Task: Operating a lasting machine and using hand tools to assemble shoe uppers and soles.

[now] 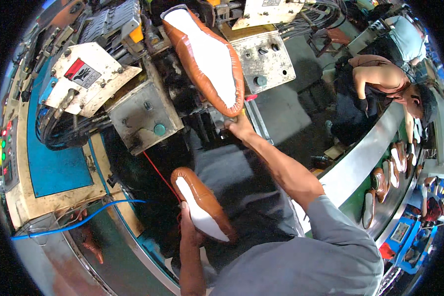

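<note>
Facing the machine, I have a control panel (7, 153) with lit red and green buttons at the far left, then a flat blue panel (59, 165) and a blue hose (91, 223) sagging beneath it. Next comes a white guard plate (84, 81) with a warning label, probably fixed there to keep fingers off the mechanism, and below it a metal box (143, 118) with a green button, likely placed for easy reach.

My left grip (188, 224) is grasping the lower shoe (202, 209) by its left edge, close to my lap. Its white bottom faces up and its brown upper wraps the rim; holding it by the side seems meant to leave the bottom uncovered.

Farther off, the upper shoe (207, 59) lies slantwise before the machine, also bottom up, perhaps so that face stays open to view. My right grip (240, 127) is at its near end, partly hidden under it; I cannot tell whether it is clenched on the shoe or on a part behind. Just beside is a red knob (250, 97).

Beyond stands a second metal box (264, 61) with dark knobs. At the right, a co-worker (380, 81) bends over the long desk (351, 204), where more shoes (381, 183) lie in a row, presumably to keep them orderly.
</note>
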Available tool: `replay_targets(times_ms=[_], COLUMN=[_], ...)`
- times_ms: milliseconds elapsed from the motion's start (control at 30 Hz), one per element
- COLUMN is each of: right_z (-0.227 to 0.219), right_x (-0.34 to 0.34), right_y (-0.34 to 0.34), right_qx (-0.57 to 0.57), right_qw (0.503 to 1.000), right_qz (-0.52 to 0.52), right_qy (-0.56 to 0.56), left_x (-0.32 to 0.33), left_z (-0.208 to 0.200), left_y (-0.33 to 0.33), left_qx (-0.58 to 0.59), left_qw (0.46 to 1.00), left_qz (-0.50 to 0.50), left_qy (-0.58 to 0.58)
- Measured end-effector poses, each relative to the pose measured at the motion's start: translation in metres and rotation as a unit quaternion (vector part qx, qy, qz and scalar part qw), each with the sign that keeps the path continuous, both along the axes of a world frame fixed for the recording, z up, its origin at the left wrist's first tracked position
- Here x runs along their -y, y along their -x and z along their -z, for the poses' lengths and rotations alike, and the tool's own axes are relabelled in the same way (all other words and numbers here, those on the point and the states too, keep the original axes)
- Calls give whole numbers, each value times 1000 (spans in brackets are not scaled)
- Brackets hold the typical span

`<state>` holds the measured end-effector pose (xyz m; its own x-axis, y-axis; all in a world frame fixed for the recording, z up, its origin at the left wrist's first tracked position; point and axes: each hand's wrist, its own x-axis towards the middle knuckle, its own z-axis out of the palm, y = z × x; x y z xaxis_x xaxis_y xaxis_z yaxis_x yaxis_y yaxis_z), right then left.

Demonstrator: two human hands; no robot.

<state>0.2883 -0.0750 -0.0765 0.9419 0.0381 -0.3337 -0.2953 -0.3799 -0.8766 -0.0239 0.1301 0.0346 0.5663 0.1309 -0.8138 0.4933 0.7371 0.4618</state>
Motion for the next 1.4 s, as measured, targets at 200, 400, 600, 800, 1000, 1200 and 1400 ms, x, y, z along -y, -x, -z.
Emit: replay_targets(times_ms=[200,400,600,800,1000,1200,1400], right_z=[-53,-111,-208,-230,-223,-218,-227], right_x=[-24,28,34,-64,-61,-66,-79], right_y=[-41,13,-7,3,8,6,-27], right_qx=[216,184,551,481,511,527,536], right_qw=[966,948,815,817,812,799,803], right_qz=[-118,-249,-93,-122,-102,-94,-89], right_qy=[-73,75,149,294,263,273,243], left_x=[-11,-5,4,3,4,0,1], left_z=[22,24,5,22,27,23,7], left_y=[4,-4,-3,-3,8,4,-8], left_qx=[41,53,71,106,113,89,63], left_qw=[999,998,996,990,993,996,995], left_qz=[11,-6,22,-11,40,26,75], left_qy=[26,32,50,94,-6,18,-13])
